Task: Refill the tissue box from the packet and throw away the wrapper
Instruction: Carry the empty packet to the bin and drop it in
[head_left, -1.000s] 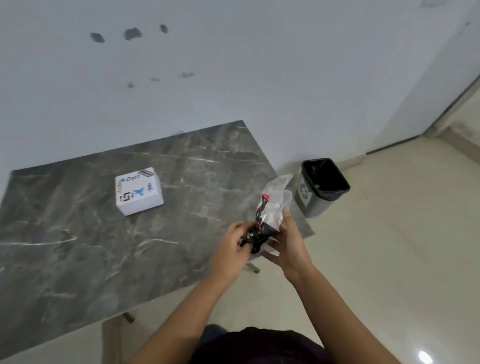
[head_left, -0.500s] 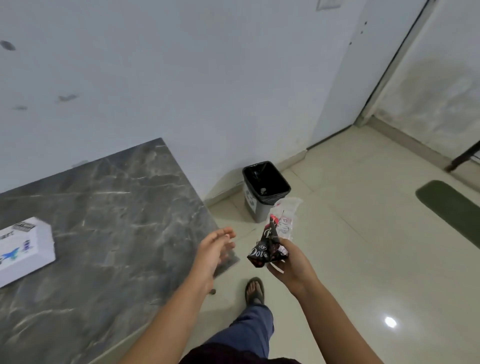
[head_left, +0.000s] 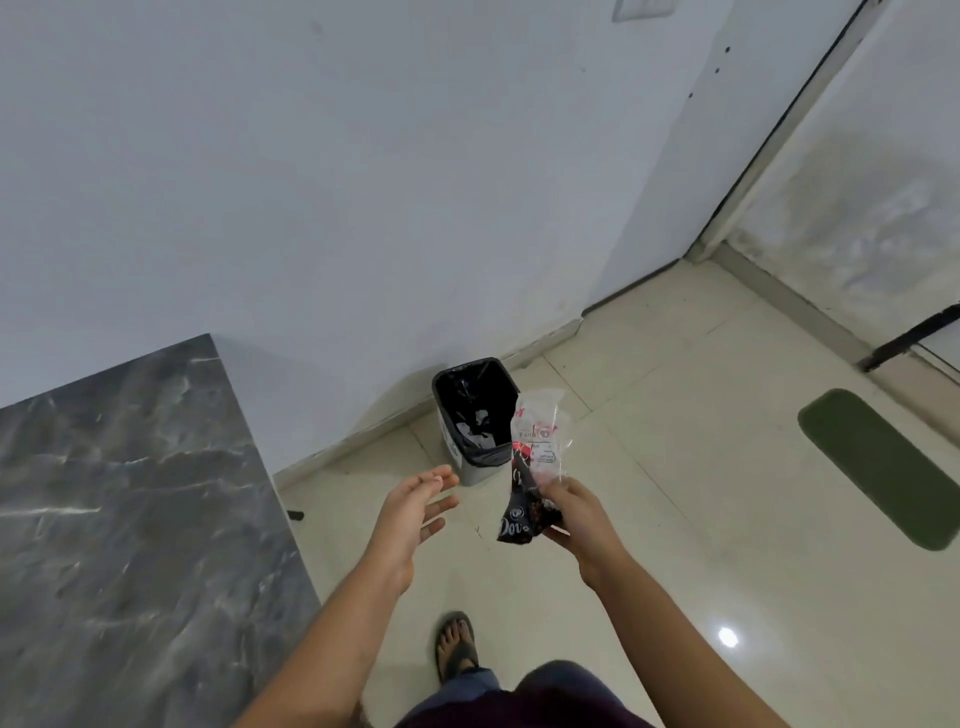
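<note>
Right grip (head_left: 576, 514) clutching wrapper (head_left: 535, 467), bin (head_left: 475, 415) black-lined

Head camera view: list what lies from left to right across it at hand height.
Marble table → left hand, open and empty → wrapper → right hand, its grip closed on the wrapper → green mat. The bin behind overlaps the wrapper, so it is left out.
</note>
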